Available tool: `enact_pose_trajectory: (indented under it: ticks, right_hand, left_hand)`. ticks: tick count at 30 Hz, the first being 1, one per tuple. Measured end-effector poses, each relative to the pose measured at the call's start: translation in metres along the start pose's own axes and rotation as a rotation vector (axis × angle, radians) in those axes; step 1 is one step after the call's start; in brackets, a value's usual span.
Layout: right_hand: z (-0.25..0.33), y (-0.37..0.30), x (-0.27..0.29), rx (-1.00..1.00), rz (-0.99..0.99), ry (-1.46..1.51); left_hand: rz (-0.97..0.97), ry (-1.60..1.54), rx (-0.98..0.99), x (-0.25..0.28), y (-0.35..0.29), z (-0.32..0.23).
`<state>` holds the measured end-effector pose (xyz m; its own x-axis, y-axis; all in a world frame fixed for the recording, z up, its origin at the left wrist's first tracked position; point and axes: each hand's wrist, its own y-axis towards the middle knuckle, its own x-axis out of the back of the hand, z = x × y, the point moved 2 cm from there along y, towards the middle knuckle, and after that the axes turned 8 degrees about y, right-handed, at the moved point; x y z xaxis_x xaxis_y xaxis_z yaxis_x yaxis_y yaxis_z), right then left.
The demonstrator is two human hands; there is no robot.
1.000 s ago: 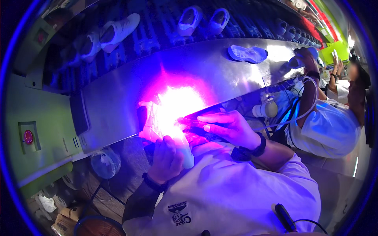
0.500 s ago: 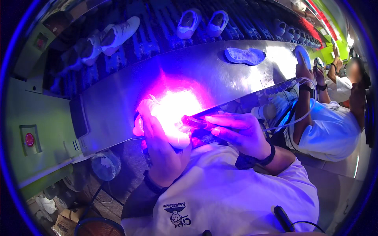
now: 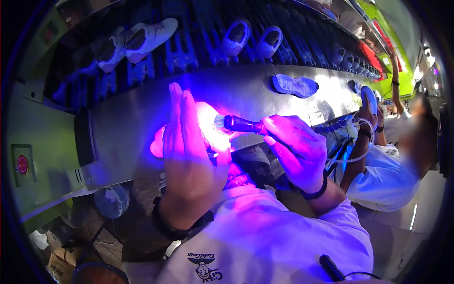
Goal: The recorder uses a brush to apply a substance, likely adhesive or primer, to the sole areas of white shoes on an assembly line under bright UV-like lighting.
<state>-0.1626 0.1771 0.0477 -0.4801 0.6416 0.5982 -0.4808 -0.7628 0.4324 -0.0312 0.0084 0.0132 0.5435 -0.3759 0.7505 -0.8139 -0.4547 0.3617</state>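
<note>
The person's right grip (image 3: 300,151), nearly closed, pinched the brush (image 3: 239,124), likely light and stiff and surest held by its dark handle (image 3: 250,126), just right of the glare-washed object (image 3: 206,124) that the left grip (image 3: 194,156), partly closed, clasped

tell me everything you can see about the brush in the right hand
The brush has a dark, glossy-looking handle, thicker near the bristles, with pinkish-red glints from the light. Its short, pale bristles point left, at the rounded, brightly lit pale piece; they seem to touch it, though glare blurs the contact. The brush lies nearly level in the picture, the fingertips of the right hand pinching the handle's far end. The handle's exact material cannot be told.
</note>
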Motion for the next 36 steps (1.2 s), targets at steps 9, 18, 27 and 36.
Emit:
enact_pose_trajectory:
  ticks: [9,18,27,36]
  right_hand:
    - [-0.027,0.017,-0.029,0.06,-0.032,0.122]
    - [-0.071,-0.026,-0.088,-0.19,0.077,0.319]
    - [-0.024,0.022,-0.034,-0.2,-0.008,0.482]
    - [-0.011,0.015,-0.022,-0.245,0.075,0.475]
  left_hand:
    - [0.07,-0.101,0.058,0.009,0.028,0.029]
    - [0.267,0.107,-0.037,0.027,0.016,0.102]
    - [0.758,-0.115,0.246,0.009,-0.053,0.091]
    - [0.414,0.182,-0.2,0.036,-0.061,0.065]
